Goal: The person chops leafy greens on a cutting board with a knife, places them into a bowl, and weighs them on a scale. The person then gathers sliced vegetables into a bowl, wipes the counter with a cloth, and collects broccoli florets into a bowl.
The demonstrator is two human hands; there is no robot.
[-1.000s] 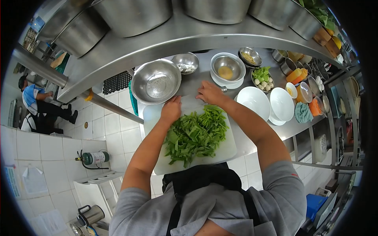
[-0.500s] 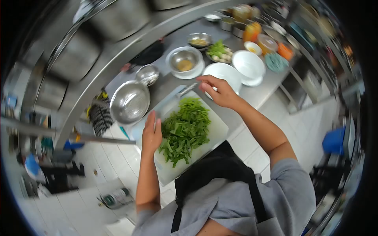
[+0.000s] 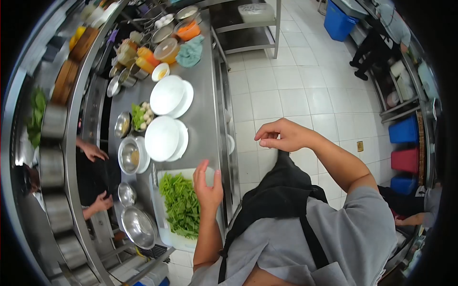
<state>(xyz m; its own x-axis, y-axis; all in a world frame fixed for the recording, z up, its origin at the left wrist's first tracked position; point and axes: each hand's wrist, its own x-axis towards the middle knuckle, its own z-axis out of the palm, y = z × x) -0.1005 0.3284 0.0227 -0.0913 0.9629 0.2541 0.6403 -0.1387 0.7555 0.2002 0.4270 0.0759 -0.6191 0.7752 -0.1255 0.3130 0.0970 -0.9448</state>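
Note:
A heap of cut leafy greens (image 3: pixel 180 205) lies on a white cutting board (image 3: pixel 167 239) at the counter's edge. My left hand (image 3: pixel 208 188) is raised over the board's right side, fingers and thumb apart, holding nothing. Out over the tiled floor, away from the counter, is my right hand (image 3: pixel 285 134). Its fingers are loosely curved with a gap to the thumb, and nothing shows in it. A metal handle (image 3: pixel 154 176) lies at the board's far left corner; the rest of that tool cannot be made out.
White bowls (image 3: pixel 161 138) stand beyond the board. Metal bowls (image 3: pixel 138 227) line its left side. Sauce bottles (image 3: pixel 148 56) and a teal cloth (image 3: pixel 190 51) sit farther up the counter. Across the counter show another person's hands (image 3: pixel 95 151). Other people stand at right.
My view has turned to the right, bringing the floor and far shelves into sight. My right hand has moved from beside the metal handle at the board out over the floor. My left hand stays near the greens.

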